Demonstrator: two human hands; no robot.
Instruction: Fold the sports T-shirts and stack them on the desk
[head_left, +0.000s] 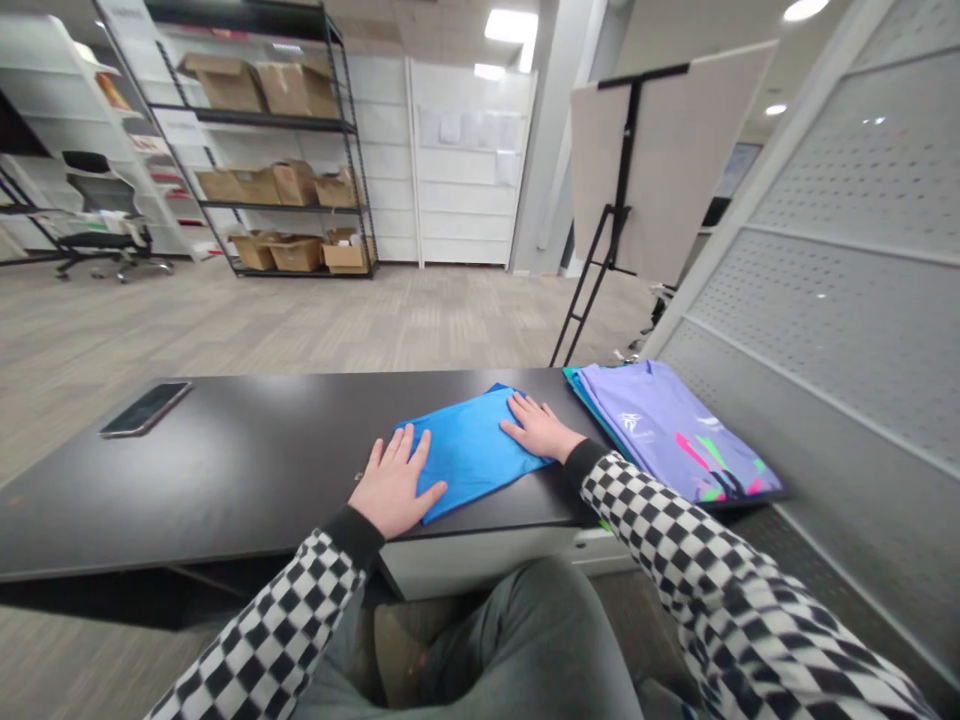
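A folded bright blue garment [472,440] lies flat on the dark table in front of me, a darker blue edge showing at its far side. My left hand [392,482] rests on its left end, fingers spread and palm down. On the garment's right end lies my right hand [541,428], also flat with fingers stretched out. Neither hand grips anything. Just right of my right hand is a stack of folded shirts, a lavender shirt [660,415] with pink and green print on top and teal fabric [600,405] beneath it.
A smartphone [146,409] lies on the left of the dark table [247,470]. A perforated partition [847,260] borders the right side. Beyond the table stand a board on an easel [630,170] and a black shelf rack [277,125] with cardboard boxes. An office chair [101,215] is far left.
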